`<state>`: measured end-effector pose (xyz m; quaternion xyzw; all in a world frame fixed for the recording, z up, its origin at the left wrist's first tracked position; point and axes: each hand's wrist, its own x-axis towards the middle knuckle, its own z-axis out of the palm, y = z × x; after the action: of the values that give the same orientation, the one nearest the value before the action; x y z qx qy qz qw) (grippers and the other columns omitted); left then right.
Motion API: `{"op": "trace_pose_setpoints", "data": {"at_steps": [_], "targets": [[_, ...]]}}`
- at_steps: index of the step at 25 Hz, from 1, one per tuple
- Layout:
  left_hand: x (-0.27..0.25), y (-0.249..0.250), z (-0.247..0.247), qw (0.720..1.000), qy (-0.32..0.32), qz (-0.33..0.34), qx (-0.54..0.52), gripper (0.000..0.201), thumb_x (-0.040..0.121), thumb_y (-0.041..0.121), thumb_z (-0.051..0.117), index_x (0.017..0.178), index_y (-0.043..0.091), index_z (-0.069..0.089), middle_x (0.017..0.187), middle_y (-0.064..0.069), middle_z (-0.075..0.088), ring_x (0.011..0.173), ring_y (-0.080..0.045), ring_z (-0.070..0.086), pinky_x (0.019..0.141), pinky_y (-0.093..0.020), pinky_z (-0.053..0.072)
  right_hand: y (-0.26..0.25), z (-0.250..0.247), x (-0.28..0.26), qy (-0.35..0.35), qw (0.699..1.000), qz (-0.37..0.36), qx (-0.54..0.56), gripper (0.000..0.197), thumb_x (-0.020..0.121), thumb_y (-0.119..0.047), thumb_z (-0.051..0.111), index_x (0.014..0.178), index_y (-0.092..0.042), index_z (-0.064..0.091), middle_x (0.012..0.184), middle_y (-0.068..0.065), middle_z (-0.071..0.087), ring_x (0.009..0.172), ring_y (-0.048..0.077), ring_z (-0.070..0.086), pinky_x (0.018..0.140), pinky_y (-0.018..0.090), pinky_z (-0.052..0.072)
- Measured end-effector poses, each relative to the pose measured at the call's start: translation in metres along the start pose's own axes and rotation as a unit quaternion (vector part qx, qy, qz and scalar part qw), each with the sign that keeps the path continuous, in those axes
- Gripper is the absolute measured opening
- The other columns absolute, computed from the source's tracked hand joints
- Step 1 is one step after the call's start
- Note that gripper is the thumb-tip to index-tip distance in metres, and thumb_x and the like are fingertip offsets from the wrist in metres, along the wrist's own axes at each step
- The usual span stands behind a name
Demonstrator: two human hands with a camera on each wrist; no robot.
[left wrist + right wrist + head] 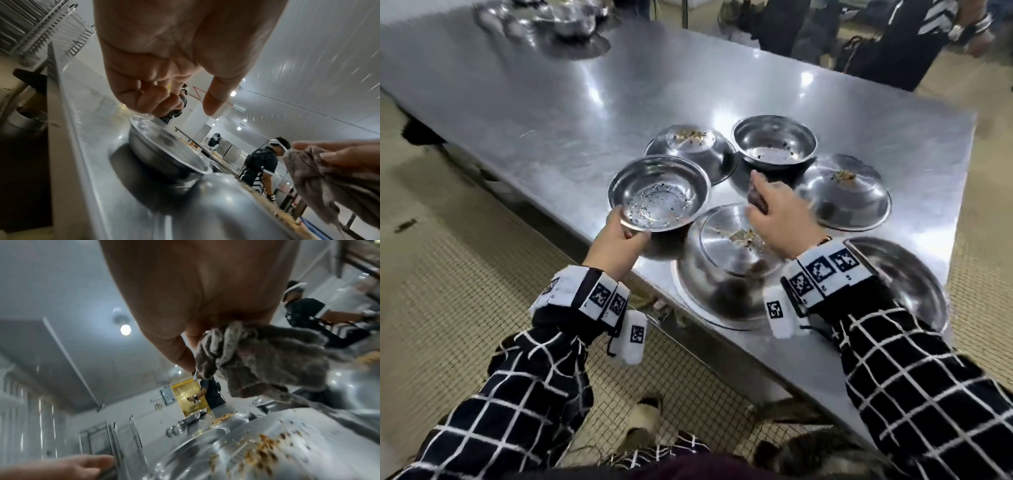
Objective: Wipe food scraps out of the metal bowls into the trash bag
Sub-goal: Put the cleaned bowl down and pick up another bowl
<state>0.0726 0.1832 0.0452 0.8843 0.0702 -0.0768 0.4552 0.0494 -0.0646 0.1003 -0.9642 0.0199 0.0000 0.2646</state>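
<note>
My left hand point(631, 238) grips the near rim of an upright metal bowl point(658, 192) speckled with dark crumbs, at the table's front edge. In the left wrist view the fingers point(156, 104) curl at that bowl's rim point(164, 151). My right hand point(782, 222) holds a bunched grey-brown cloth point(756, 201), point(267, 363) above an upside-down bowl point(732, 253) with brown food scraps point(265, 449) on its base. The trash bag is not in view.
On the steel table point(551, 113) stand another upright bowl point(774, 144), two overturned bowls with scraps point(690, 147), point(843, 192) and a bowl at the near right point(907, 281). More metalware point(571, 27) sits far back. Other people point(261, 164) work behind.
</note>
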Motion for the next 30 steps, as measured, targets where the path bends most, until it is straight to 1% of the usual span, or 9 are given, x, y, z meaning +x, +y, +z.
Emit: {"op": "trace_pose_setpoints", "data": {"at_steps": [5,8,12,14,16,19,21,26,30], "targets": [[0.074,-0.045,-0.023,0.997,-0.026,-0.071,0.017,0.087,0.088,0.037,0.060,0.150,0.020,0.002,0.127,-0.019,0.055,0.108,-0.032,0.058,0.095,-0.041,0.046,-0.034,0.029,0.103,-0.055,0.992,-0.006,-0.117,0.043,0.094,-0.024,0.046,0.136,-0.013,0.043,0.123,0.016,0.053,0.117,0.035,0.049,0.098,0.040,0.043],[0.114,-0.064,-0.021,0.991,-0.076,-0.113,-0.005,0.095,0.084,0.038,0.063,0.148,0.026,-0.007,0.112,-0.020,0.063,0.097,-0.035,0.065,0.091,-0.050,0.051,-0.038,0.046,0.144,-0.131,0.978,0.030,-0.161,0.035,0.096,-0.024,0.048,0.127,-0.009,0.053,0.121,0.012,0.059,0.111,0.029,0.055,0.088,0.034,0.043],[0.142,-0.074,-0.015,0.979,-0.124,-0.126,-0.104,0.075,0.081,0.035,0.067,0.139,0.022,0.022,0.091,-0.017,0.065,0.064,-0.028,0.064,0.069,-0.043,0.056,-0.024,0.075,0.180,-0.171,0.966,0.098,-0.169,0.024,0.088,-0.036,0.054,0.104,-0.020,0.062,0.106,0.007,0.063,0.096,0.027,0.058,0.089,0.042,0.048],[0.144,-0.073,-0.016,0.977,-0.139,-0.112,-0.114,0.065,0.083,0.030,0.066,0.134,0.024,0.025,0.090,-0.020,0.062,0.064,-0.025,0.059,0.065,-0.036,0.050,-0.020,0.082,0.189,-0.183,0.963,0.124,-0.154,0.017,0.085,-0.039,0.057,0.094,-0.025,0.059,0.100,0.005,0.061,0.089,0.023,0.055,0.090,0.043,0.048],[0.144,-0.067,-0.020,0.978,-0.140,-0.075,-0.137,0.068,0.088,0.022,0.061,0.141,0.029,0.019,0.109,-0.018,0.060,0.076,-0.020,0.059,0.074,-0.032,0.050,-0.020,0.087,0.192,-0.181,0.963,0.148,-0.134,0.013,0.085,-0.037,0.059,0.088,-0.025,0.057,0.098,0.005,0.061,0.088,0.022,0.054,0.090,0.042,0.049],[0.140,-0.048,-0.031,0.966,-0.121,0.010,-0.227,0.075,0.087,0.014,0.056,0.147,0.033,0.013,0.122,-0.005,0.054,0.090,-0.011,0.060,0.072,-0.027,0.054,-0.033,0.080,0.185,-0.152,0.970,0.166,-0.085,0.018,0.089,-0.031,0.057,0.073,-0.027,0.050,0.095,0.005,0.056,0.087,0.020,0.051,0.087,0.036,0.045],[0.140,-0.027,-0.039,0.957,-0.104,0.048,-0.266,0.078,0.082,0.009,0.051,0.146,0.036,0.014,0.113,0.000,0.056,0.091,-0.017,0.063,0.073,-0.032,0.057,-0.043,0.068,0.174,-0.102,0.979,0.174,-0.032,0.009,0.092,-0.022,0.052,0.085,-0.017,0.052,0.093,0.005,0.055,0.088,0.020,0.051,0.083,0.031,0.044],[0.137,0.056,-0.041,0.933,-0.154,0.122,-0.300,0.068,0.088,-0.006,0.039,0.142,0.032,0.023,0.100,-0.002,0.053,0.068,-0.008,0.063,0.060,-0.025,0.055,-0.049,0.003,0.110,0.025,0.977,0.199,0.068,0.026,0.093,-0.011,0.051,0.119,-0.012,0.048,0.096,0.001,0.055,0.080,0.014,0.052,0.064,0.021,0.038],[0.102,0.117,-0.007,0.912,-0.236,0.136,-0.306,0.055,0.088,-0.004,0.039,0.130,0.031,0.033,0.086,-0.008,0.051,0.059,-0.010,0.059,0.054,-0.022,0.052,-0.027,-0.047,0.032,0.160,0.947,0.252,0.114,0.020,0.091,-0.011,0.048,0.111,-0.007,0.051,0.098,0.011,0.060,0.085,0.025,0.057,0.072,0.025,0.042]]}}
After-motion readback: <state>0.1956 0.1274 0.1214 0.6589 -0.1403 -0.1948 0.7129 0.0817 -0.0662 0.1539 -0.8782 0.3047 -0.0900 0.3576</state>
